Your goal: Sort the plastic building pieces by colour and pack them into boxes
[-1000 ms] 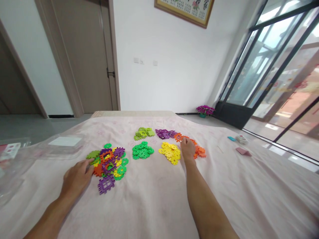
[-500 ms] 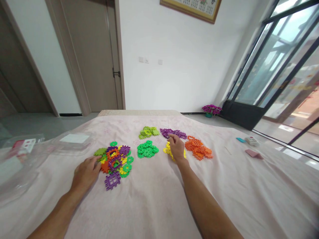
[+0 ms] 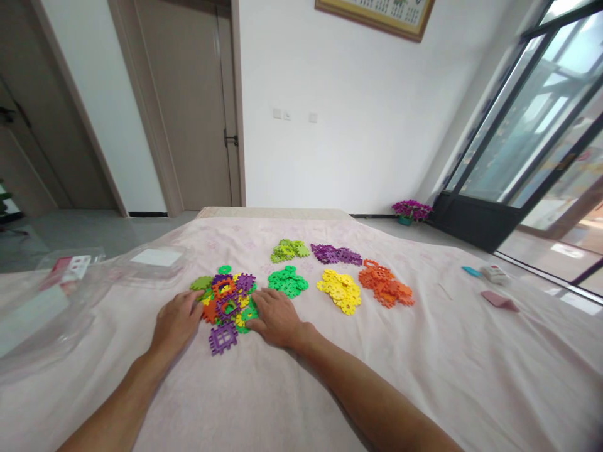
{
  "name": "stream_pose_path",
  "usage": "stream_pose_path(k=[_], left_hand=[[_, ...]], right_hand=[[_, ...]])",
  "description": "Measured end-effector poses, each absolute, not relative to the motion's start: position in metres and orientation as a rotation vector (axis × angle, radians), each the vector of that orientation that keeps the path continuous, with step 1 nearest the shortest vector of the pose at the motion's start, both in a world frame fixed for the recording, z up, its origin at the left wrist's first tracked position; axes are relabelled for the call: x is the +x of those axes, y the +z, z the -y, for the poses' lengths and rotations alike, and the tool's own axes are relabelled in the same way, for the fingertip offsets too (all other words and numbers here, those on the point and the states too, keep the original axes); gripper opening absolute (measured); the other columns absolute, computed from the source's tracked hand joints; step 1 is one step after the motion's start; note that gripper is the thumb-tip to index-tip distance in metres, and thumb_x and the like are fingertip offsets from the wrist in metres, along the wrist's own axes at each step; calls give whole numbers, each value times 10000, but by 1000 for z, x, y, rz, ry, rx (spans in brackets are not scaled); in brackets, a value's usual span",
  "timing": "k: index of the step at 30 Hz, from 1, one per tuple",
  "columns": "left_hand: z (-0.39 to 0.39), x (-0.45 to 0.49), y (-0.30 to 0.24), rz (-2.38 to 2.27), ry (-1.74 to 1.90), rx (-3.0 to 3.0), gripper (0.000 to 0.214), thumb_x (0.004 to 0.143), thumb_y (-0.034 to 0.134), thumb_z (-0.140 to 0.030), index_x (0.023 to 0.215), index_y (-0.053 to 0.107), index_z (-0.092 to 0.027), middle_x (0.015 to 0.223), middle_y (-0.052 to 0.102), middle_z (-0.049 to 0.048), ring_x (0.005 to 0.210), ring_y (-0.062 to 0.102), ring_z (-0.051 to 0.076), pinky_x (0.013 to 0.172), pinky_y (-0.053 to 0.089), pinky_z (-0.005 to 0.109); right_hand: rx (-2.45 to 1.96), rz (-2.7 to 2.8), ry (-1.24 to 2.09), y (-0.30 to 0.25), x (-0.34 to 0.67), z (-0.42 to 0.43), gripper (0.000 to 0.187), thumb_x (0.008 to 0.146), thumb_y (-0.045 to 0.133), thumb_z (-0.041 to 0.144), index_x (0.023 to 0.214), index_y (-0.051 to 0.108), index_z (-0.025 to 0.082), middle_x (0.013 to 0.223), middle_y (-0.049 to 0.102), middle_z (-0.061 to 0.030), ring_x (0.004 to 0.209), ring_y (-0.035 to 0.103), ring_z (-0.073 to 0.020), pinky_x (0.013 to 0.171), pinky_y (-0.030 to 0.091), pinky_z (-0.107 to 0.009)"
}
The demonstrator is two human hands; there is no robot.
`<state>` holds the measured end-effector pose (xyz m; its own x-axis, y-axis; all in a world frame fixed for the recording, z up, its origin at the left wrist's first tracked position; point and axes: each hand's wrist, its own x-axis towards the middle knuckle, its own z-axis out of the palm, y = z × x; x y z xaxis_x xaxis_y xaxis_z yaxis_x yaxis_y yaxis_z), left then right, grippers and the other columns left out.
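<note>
A mixed pile of plastic interlocking pieces [image 3: 228, 306] in green, yellow, orange and purple lies between my hands on the pink cloth. My left hand [image 3: 176, 321] rests against the pile's left edge, fingers stretched towards orange and olive pieces. At the opposite edge, my right hand [image 3: 277, 319] lies low with its fingers extended over green and yellow discs, hiding some of them. Nearest to me is a purple square piece [image 3: 223, 339] with a window-like grid. Just beyond my right hand is a heap of green discs [image 3: 287, 282].
Sorted heaps stand farther off: light green pieces [image 3: 289, 250], purple pieces [image 3: 336, 254], yellow pieces [image 3: 341, 291] and orange pieces [image 3: 385, 286]. Clear plastic packaging [image 3: 155, 267] lies on the left. A pink cloth piece [image 3: 499, 300] and a blue item [image 3: 472, 271] are on the right.
My right hand has moved left from the yellow heap to the mixed pile, uncovering the yellow pieces. My left hand stays at the pile's left edge. The view has shifted slightly.
</note>
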<state>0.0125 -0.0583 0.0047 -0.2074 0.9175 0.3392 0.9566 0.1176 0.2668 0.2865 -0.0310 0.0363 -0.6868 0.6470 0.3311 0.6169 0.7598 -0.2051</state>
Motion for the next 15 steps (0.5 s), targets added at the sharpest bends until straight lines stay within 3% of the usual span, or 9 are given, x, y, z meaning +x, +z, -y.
stream_pose_path(k=[11, 15], left_hand=[[55, 10, 1, 2286, -653, -1935, 415, 922, 382, -319, 1219, 642, -194, 1271, 648, 103, 1196, 578, 246, 1032, 409, 363], [54, 10, 2, 2295, -650, -1939, 413, 917, 393, -316, 1229, 636, -196, 1276, 645, 103, 1194, 575, 246, 1039, 401, 364]], right_hand=[[-1046, 2482, 205, 32, 284, 16, 399, 851, 684, 363, 1217, 617, 222, 1100, 662, -59, 1050, 543, -217, 955, 367, -341], [-1117, 2485, 228, 35, 284, 13, 398, 826, 701, 377, 1188, 648, 219, 1028, 667, -58, 1010, 544, -222, 921, 374, -342]])
